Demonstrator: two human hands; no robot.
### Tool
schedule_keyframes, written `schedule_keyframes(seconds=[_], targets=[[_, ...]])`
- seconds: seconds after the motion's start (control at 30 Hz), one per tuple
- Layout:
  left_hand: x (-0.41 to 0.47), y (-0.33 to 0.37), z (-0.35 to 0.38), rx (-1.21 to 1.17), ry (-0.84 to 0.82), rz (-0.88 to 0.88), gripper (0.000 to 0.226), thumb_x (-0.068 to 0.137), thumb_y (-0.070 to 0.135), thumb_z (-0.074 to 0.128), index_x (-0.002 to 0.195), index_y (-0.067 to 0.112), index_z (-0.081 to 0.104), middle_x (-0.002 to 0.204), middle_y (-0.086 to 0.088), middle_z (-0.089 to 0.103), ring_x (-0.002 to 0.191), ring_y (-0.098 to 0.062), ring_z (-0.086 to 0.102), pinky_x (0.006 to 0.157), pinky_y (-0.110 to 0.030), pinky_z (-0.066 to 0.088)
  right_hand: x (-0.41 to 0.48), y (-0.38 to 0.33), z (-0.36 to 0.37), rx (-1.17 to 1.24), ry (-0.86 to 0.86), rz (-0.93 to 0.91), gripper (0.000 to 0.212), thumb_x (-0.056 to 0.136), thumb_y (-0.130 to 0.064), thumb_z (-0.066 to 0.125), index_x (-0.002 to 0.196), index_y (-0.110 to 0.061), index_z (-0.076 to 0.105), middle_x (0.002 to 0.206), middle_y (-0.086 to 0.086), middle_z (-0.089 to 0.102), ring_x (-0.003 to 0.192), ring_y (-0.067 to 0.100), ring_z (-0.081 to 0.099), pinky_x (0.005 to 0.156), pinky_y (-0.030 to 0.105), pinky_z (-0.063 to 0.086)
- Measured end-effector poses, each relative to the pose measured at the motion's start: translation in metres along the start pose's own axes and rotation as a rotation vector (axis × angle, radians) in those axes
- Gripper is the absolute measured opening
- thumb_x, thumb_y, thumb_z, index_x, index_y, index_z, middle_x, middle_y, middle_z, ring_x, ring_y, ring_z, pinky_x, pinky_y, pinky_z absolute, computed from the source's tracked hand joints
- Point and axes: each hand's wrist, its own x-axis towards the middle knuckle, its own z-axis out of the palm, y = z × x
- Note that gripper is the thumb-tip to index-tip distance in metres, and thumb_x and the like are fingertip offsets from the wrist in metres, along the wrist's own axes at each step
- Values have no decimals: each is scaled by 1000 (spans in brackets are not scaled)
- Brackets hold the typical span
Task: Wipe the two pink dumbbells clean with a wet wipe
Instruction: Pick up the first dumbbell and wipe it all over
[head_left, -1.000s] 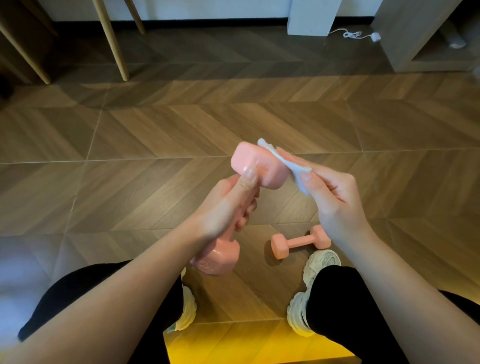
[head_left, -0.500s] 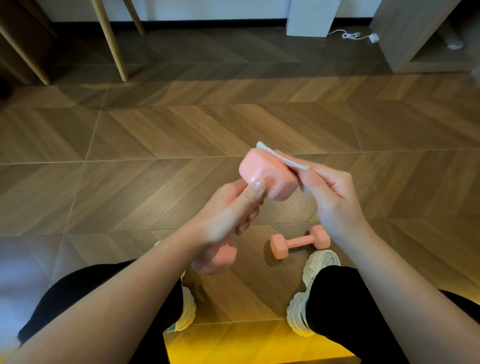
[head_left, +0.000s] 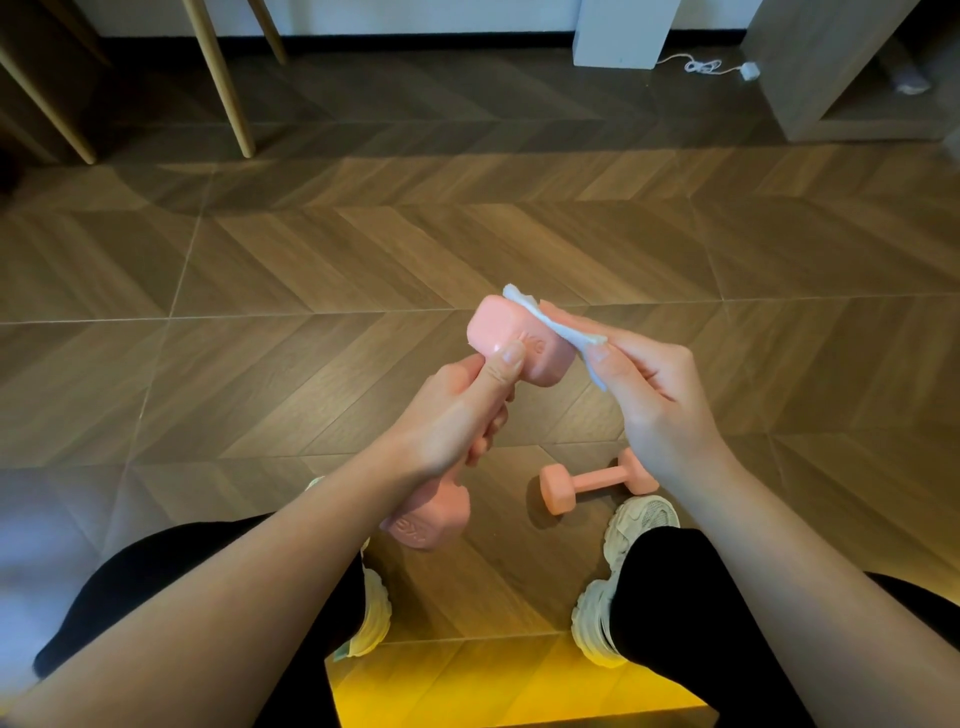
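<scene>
My left hand (head_left: 457, 415) grips the handle of a pink dumbbell (head_left: 514, 340) held tilted in the air, its upper head by my thumb and its lower head (head_left: 431, 519) under my wrist. My right hand (head_left: 654, 395) pinches a white wet wipe (head_left: 556, 325) and presses it against the right face of the upper head. A second pink dumbbell (head_left: 592, 483) lies on the wooden floor between my feet, partly hidden by my right wrist.
My white sneakers (head_left: 623, 571) stand on the herringbone floor (head_left: 363, 260). Wooden furniture legs (head_left: 218, 78) stand at the back left, a white pillar (head_left: 623, 31) and a white cable (head_left: 711, 66) at the back, a wooden cabinet (head_left: 831, 67) at the back right.
The dumbbell's upper head dipped slightly and came back up while turning in my left hand. The wipe slid across its right face; the dumbbell on the floor stayed put.
</scene>
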Motion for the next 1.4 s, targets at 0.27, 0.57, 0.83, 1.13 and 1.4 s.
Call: schedule_keyframes(seconds=[0.27,0.57,0.83,1.13,1.4], targets=[[3,7,-4,-14,14,47,60,72,84,49,68,25,49,60,4,44,45,-12,34,43,-23,29,2,-1,-1,-42,105,61,54,99,-14,43,78,-58,65,63,-5,59,61,11,46,59,24,36],[2,1,-1,41,7,17,59,71,84,50,70,25,50,57,8,44,46,-11,34,43,-23,30,-2,1,2,-14,23,-33,33,99,3,40,125,-5,59,79,-38,62,82,-16,58,73,2,40],[5,4,-3,596,-33,103,58,75,85,40,75,28,52,56,22,56,54,-1,51,54,-19,34,4,2,-4,-87,-57,102,35,98,-17,44,116,-35,68,90,-32,69,85,-8,60,74,12,41],[8,9,-28,1366,-5,410,71,68,91,31,101,31,48,64,17,43,62,-11,44,48,-22,21,10,21,-4,196,-339,704,38,82,-40,73,115,-21,70,112,5,74,108,17,69,95,37,55],[10,2,-36,1363,-70,460,68,68,89,32,99,30,49,91,13,59,80,-13,56,58,-28,30,2,32,18,395,-208,826,53,61,-29,88,106,-8,69,90,2,78,91,15,73,83,30,59]])
